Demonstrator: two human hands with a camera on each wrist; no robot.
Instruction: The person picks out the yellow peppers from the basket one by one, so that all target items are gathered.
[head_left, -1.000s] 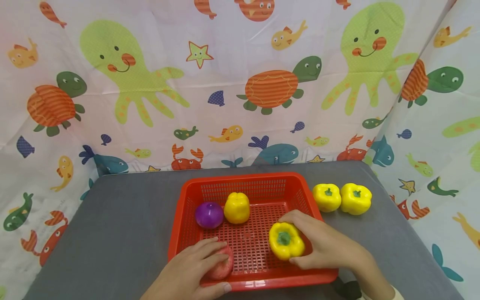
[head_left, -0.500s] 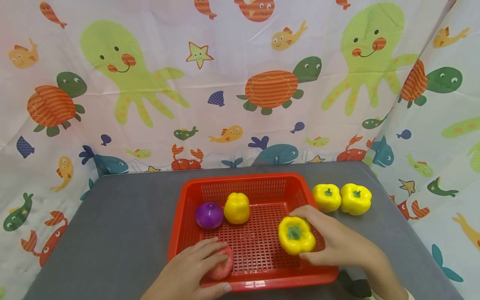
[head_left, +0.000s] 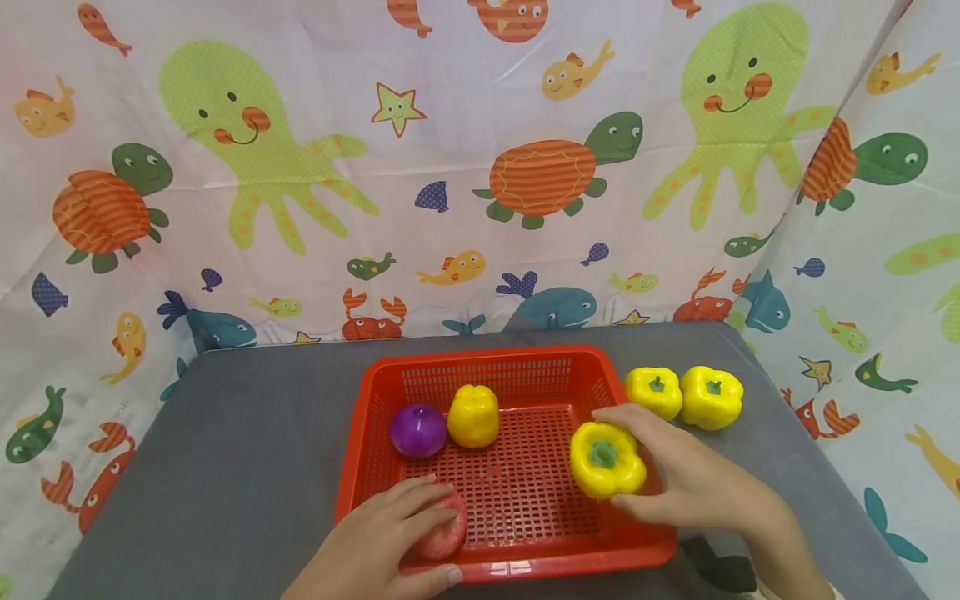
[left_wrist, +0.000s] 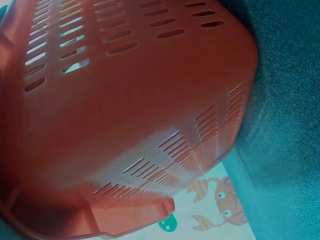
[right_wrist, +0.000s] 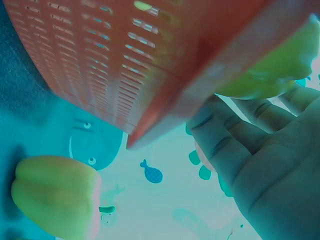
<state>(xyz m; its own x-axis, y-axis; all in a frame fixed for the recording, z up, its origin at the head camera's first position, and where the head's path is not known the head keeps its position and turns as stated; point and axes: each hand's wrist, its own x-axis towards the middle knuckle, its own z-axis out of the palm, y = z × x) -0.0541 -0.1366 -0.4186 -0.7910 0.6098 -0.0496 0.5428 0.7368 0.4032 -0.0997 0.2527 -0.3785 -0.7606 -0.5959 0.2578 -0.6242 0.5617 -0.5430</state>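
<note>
Right grip (head_left: pixel 678 477) around yellow pepper (head_left: pixel 607 458) over basket (head_left: pixel 540 565)

My head feed looks forward and down from above the near side, far enough back to frame the whole red basket (head_left: pixel 510 568), the grey table (head_left: pixel 247 433) and the printed curtain (head_left: pixel 450 158) behind. The left wrist feed sits low and very close to the basket's outer wall, rolled so the table runs up its right side. On the right wrist I'm also low outside the basket, rolled the other way, table at left, the right hand (right_wrist: pixel 270 160) close on the right. Head and right wrist share that hand, the held pepper (head_left: pixel 606 462) and a loose pepper (right_wrist: pixel 55 195); all three share basket, table and curtain.
</note>
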